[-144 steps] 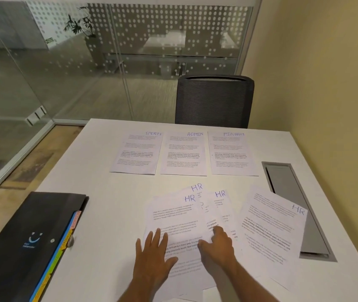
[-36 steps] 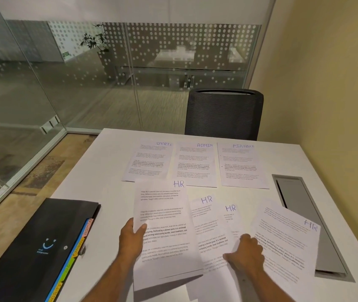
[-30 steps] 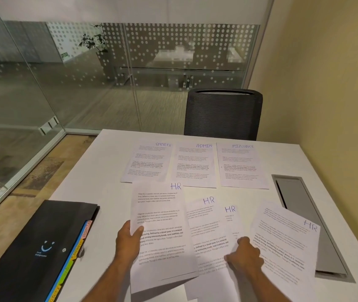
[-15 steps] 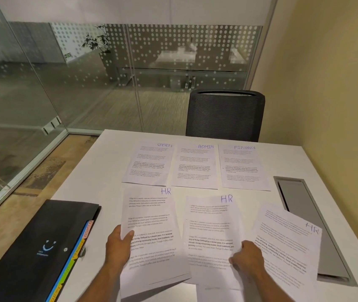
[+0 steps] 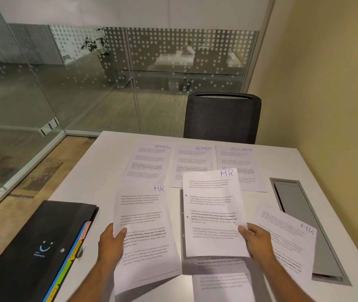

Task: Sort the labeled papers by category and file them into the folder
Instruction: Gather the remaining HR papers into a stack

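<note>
From the head camera we look down on a white table (image 5: 86, 184) set in the corner of a small room, with a cream wall (image 5: 326, 83) on the right and glass partitions (image 5: 75, 83) dotted with a frosted pattern ahead and to the left. Beyond the glass we make out a potted plant (image 5: 96, 45) and dim office furniture. A dark mesh-backed chair (image 5: 222, 117) stands at the far edge of the table, and a grey cable hatch (image 5: 300, 216) is sunk into the tabletop on the right.

Three printed sheets lie side by side at the far side of the table: the SPORTS sheet (image 5: 147, 162), the ADMIN sheet (image 5: 192, 162) and the FINANCE sheet (image 5: 239, 160). Our left hand (image 5: 110, 245) grips the left edge of one HR sheet (image 5: 143, 225), thumb on top, with the near end of the page lifted off the table. Our right hand (image 5: 258, 240) pinches the right edge of a second HR sheet (image 5: 213, 214), held above the table so that it casts a shadow and overlaps the near ends of the ADMIN and FINANCE sheets. A third HR sheet (image 5: 287, 238) lies tilted on the table just right of that hand, partly over the hatch. Another printed page (image 5: 221, 282) lies under the raised one. The black expanding folder (image 5: 31, 247) with coloured tabs (image 5: 75, 249) rests closed at the near left of the table, apart from the papers
</note>
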Action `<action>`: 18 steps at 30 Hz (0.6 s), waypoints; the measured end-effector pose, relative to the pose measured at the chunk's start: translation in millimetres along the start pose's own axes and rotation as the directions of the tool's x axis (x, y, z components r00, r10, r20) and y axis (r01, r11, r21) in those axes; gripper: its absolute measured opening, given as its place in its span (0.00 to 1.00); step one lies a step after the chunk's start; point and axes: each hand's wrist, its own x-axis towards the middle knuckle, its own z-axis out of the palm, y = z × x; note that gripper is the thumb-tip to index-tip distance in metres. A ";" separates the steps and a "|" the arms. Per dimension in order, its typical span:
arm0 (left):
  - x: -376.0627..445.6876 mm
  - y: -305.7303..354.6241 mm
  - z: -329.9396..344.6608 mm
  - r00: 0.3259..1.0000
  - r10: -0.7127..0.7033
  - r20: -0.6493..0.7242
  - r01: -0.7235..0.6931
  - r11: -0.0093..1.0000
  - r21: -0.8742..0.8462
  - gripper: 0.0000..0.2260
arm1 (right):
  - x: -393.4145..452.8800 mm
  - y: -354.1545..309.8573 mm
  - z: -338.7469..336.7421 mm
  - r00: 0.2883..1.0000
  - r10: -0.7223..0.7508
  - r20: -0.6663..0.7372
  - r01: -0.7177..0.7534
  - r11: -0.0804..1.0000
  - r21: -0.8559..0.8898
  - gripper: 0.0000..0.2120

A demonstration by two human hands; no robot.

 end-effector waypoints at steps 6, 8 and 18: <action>-14.6 17.5 42.2 0.995 -0.003 0.104 0.027 0.972 -0.232 0.12 | -7.3 -2.5 32.3 0.977 0.062 0.203 -0.078 0.994 0.072 0.07; -21.9 25.7 55.4 0.988 0.016 0.151 0.026 0.962 -0.273 0.11 | -12.1 -3.0 40.5 0.966 0.056 0.251 -0.073 0.995 0.060 0.08; -38.0 37.3 83.0 0.988 -0.006 0.156 0.045 0.968 -0.248 0.13 | -18.6 5.1 60.5 0.968 0.095 0.232 -0.108 0.993 0.046 0.07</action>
